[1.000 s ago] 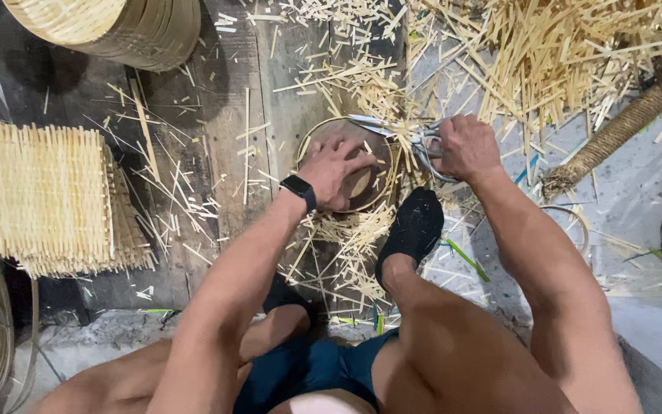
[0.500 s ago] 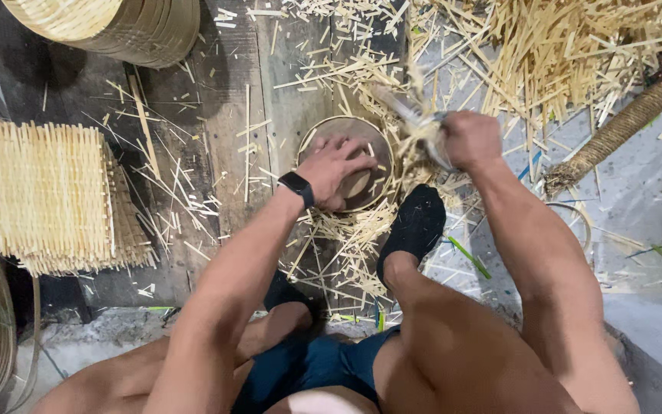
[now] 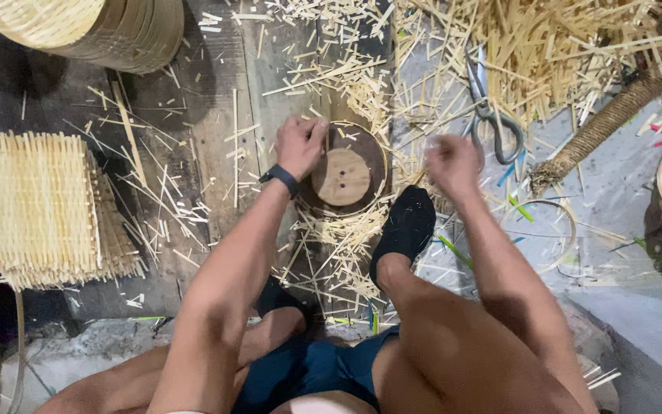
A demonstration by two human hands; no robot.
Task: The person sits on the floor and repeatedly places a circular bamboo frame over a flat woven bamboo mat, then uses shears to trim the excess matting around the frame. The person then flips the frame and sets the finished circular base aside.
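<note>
a: two hands in view, both ours. left hand (image 3: 299, 146), with a black wristband, rests its fingers curled over the far-left edge of the round brown wooden disc form ringed by a thin bamboo hoop (image 3: 344, 176); we judge it a steadying hold on the rim, not a full clasp.

b: where does the form sit?

a: flat on the dark wooden plank floor (image 3: 216, 146), just beyond our black-socked foot (image 3: 404, 226), with pale bamboo strip offcuts (image 3: 339, 245) scattered round it.

b: right hand?

a: right hand (image 3: 453, 162) is blurred, lifted to the right of the form and apart from it. we cannot tell if it is closed on anything. metal scissors with grey handles (image 3: 492, 115) lie just beyond it on the litter, untouched.

b: step in hand?

a: we judge it as seating or checking the hoop on the form, one hand steadying it.

b: next move calls for?

a: likely a firm press by the left hand so the form does not turn, and the right brought back to the rim.

b: surroundings?

a: square woven bamboo mat (image 3: 36, 207) well off to the left; stacked round woven trays (image 3: 93, 31) at top left.
</note>
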